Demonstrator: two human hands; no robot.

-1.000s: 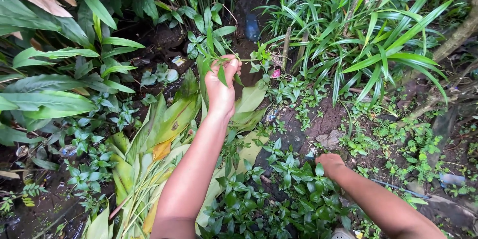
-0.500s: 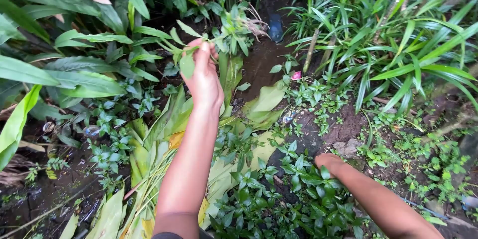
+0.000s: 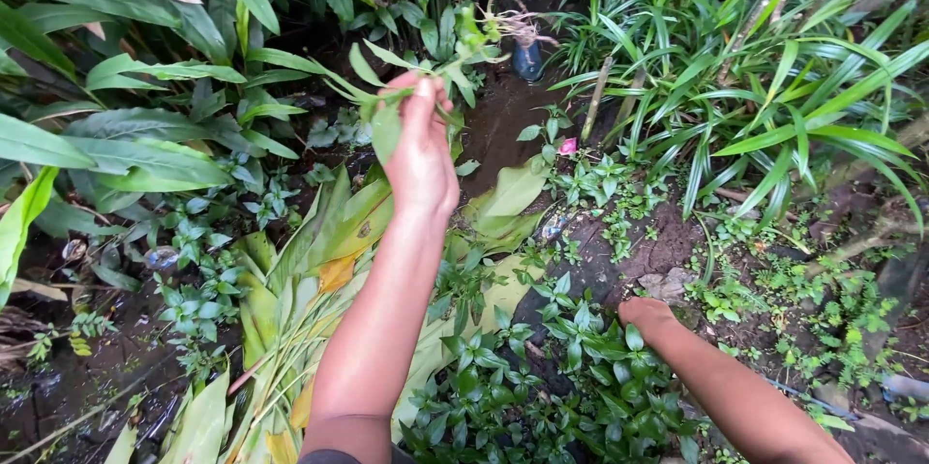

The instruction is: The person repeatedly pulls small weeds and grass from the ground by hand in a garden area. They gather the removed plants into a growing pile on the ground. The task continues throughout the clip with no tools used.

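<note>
Left hand (image 3: 421,149) gripping slender leafy sprig (image 3: 426,62), right hand (image 3: 646,314) closed among glossy groundcover (image 3: 542,377)

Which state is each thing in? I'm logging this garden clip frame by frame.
left hand: raised, closed on a leafy weed stem.
leafy weed stem: held up off the ground, roots dangling.
right hand: low, resting among the ground plants.
cut leaf pile: lying flat, partly yellowed.
</note>
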